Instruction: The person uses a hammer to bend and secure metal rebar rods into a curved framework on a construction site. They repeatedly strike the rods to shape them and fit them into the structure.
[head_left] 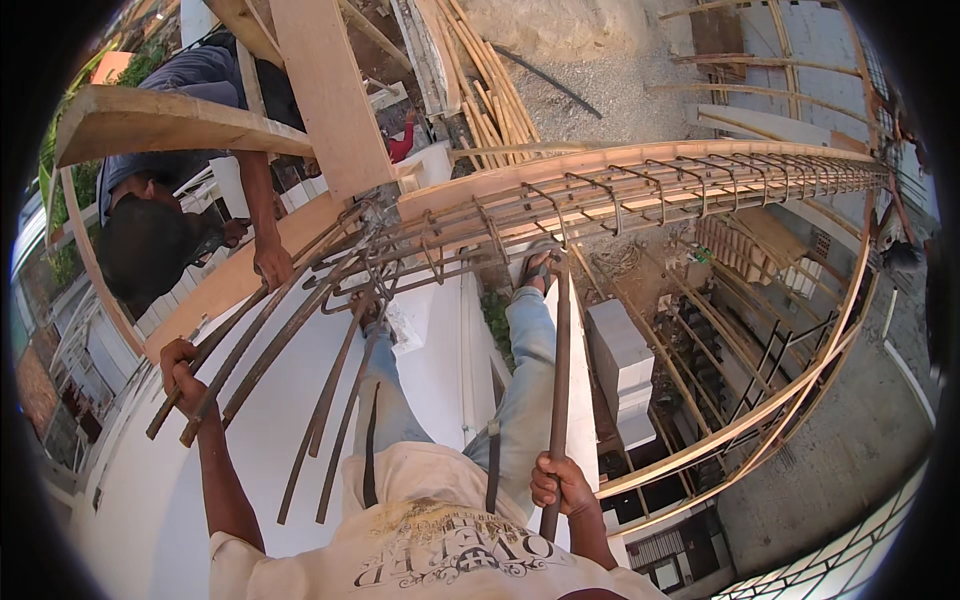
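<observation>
My left hand is closed around the end part of a brown rebar, one of several that stick out of a long rebar cage. More loose bar ends slant down between my left arm and my legs. My right hand grips the lower part of a thick steel bar. This bar stands nearly upright in view, its far end against the cage beside my right foot. At the left, a co-worker's hand rests on the same group of rebars.
Wooden formwork boards and a thick beam surround the co-worker. A white wall lies below my legs. To the right is a drop with grey blocks and bamboo poles. Gravel lies beyond.
</observation>
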